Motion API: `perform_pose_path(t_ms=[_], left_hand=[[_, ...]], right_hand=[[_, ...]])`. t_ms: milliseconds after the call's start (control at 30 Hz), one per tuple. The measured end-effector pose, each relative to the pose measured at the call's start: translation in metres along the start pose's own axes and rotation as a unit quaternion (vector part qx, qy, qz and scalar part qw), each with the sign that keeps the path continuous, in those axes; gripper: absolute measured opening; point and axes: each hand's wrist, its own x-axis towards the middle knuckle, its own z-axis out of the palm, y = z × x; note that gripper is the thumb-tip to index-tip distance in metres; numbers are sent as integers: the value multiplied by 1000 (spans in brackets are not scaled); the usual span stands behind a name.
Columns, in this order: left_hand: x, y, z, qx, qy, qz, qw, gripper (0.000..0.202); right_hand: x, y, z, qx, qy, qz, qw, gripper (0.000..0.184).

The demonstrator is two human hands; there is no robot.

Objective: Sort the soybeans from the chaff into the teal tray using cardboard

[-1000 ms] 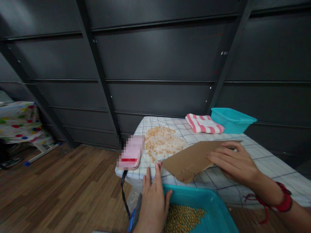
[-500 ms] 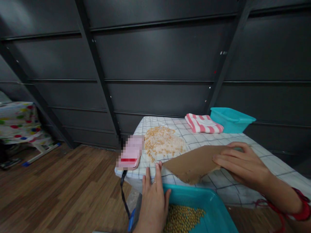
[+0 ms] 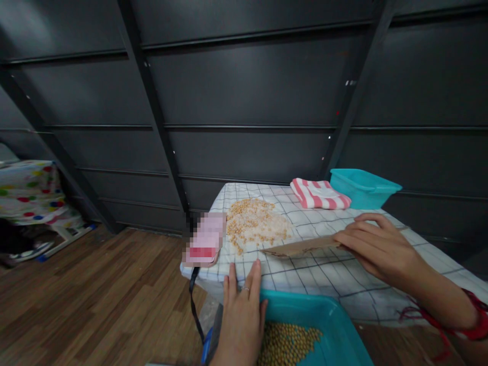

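Observation:
A piece of brown cardboard [image 3: 301, 247] is gripped at its right end by my right hand [image 3: 377, 249]. It is tilted nearly edge-on above the checked cloth. Beyond its left tip lies a spread of pale yellow beans mixed with whitish grains [image 3: 257, 223]. My left hand [image 3: 242, 315] is open, its fingers stretched toward the table's front edge, beside the left rim of a teal basin [image 3: 324, 305]. Inside that basin are many greenish-brown beans [image 3: 292, 340], partly hidden by the left hand.
A pixelated pink phone-like item [image 3: 208, 239] lies at the table's left edge, a black strap [image 3: 193, 300] hanging below. Toward the back right are a folded red-and-white striped towel [image 3: 320, 194] and another teal basin [image 3: 362, 188]. A dark panelled wall [image 3: 247, 91] stands behind the checked tablecloth [image 3: 381, 264].
The cardboard has turned from showing its broad face to nearly edge-on, still in my right hand. My left hand's fingers have shifted slightly. At far left, a person's shoe has moved right.

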Motion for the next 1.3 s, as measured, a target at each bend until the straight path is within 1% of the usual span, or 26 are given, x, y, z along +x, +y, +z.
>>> perform_pose_path(t_ms=[100, 267, 333, 400, 500, 600, 767, 867, 967, 1067, 1167, 1300], left_hand=[[0, 0, -1, -1, 7, 3, 1000, 57], [-2, -3, 4, -5, 51, 16, 999, 73], [-3, -4, 5, -8, 62, 13, 998, 77], [-3, -5, 5, -12, 68, 4, 998, 78], [-2, -5, 6, -25, 77, -5, 997, 80], [-2, -4, 5, -37, 84, 1, 996, 80], [-3, -3, 6, -24, 61, 16, 998, 82], [-4, -4, 7, -15, 46, 19, 999, 80], [-4, -5, 7, -21, 46, 14, 999, 78], [-4, -6, 9, -35, 49, 15, 998, 77], [-4, -9, 12, -47, 38, 20, 998, 78], [-4, -12, 13, -58, 19, 19, 998, 81]], right_hand=[[8, -3, -4, 20, -19, -3, 1000, 20], [15, -9, -3, 40, -13, -8, 999, 20], [13, -11, 1, 47, -12, -6, 999, 21], [10, -11, 7, 43, 2, -7, 999, 23], [1, -13, 13, 24, 31, -21, 999, 25], [-10, -14, 16, -5, 34, -37, 999, 27], [-25, -12, 16, -50, 39, -56, 996, 25], [-28, -6, 14, -63, 48, -49, 996, 27], [-29, -3, 9, -64, 50, -51, 995, 29], [-31, -6, 6, -59, 23, -58, 996, 28], [-33, -12, 8, -45, 2, -66, 997, 29], [-35, -16, 13, -36, 23, -67, 997, 28]])
